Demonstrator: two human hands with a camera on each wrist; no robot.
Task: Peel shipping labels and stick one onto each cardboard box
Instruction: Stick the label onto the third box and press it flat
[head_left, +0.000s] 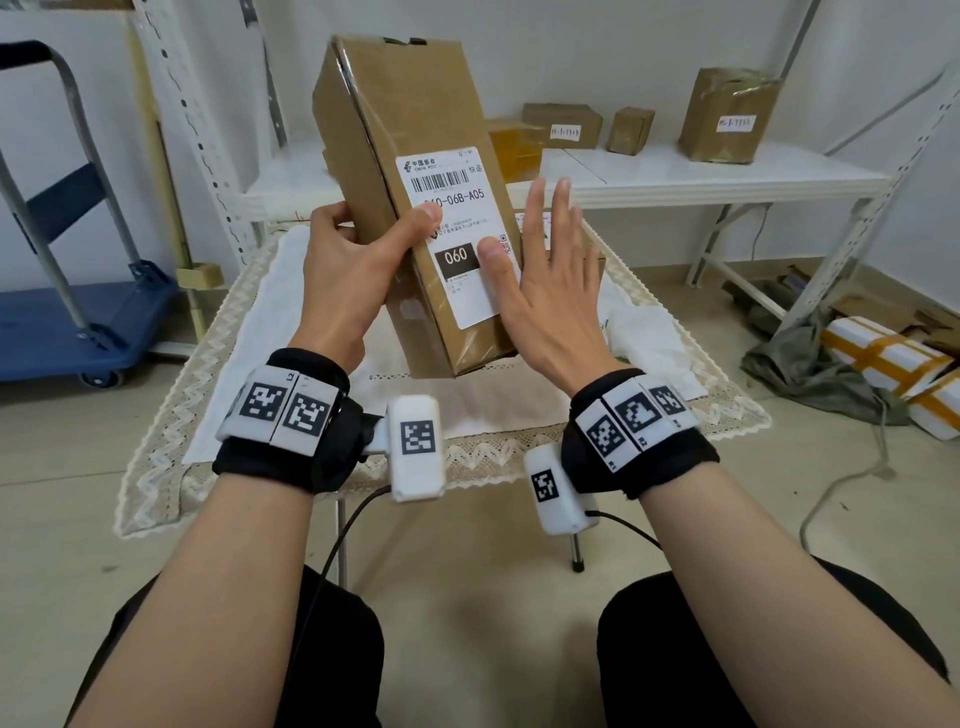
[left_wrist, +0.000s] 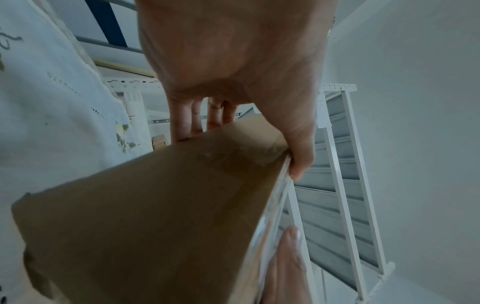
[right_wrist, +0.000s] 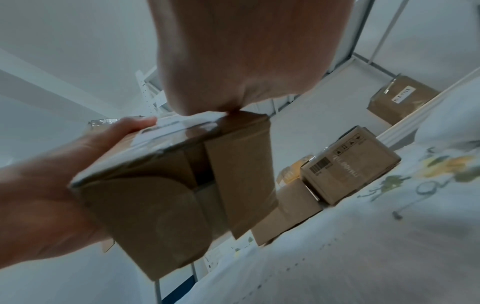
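Both forearms reach up from the lap, each with a black wrist strap carrying coded white blocks. Just beyond them the left hand (head_left: 345, 265) grips the tall cardboard box (head_left: 395, 135), fingers curled round its far side and thumb laid across the front, holding it tilted in the air above the worktop (head_left: 171, 415) with its lace-edged cloth. Fingers of the right hand (head_left: 550, 291) are straight and spread; it grasps nothing, its thumb presses the lower right part of the shipping label (head_left: 454, 234) and the palm lies along the box's right edge.

That label sits flat on the front face, barcode at the top and a dark block reading 060 lower down. No lifted corner shows in the head view, so I judge this box to be at the smoothing-down stage, nearly finished. From the right wrist view, the box's bottom flaps are seen folded, with a gap between them.

Behind the worktop a white shelf (head_left: 727, 179) carries several more boxes. 2 of them show small strips with writing: a flat box (head_left: 563, 124) and a larger box (head_left: 727, 114) to the right. Whether those strips count as shipping labels is too small to tell. 1 small box (head_left: 630, 130) between them shows no label on the faces turned this way, so at least some boxes probably remain. No label sheet is visible.
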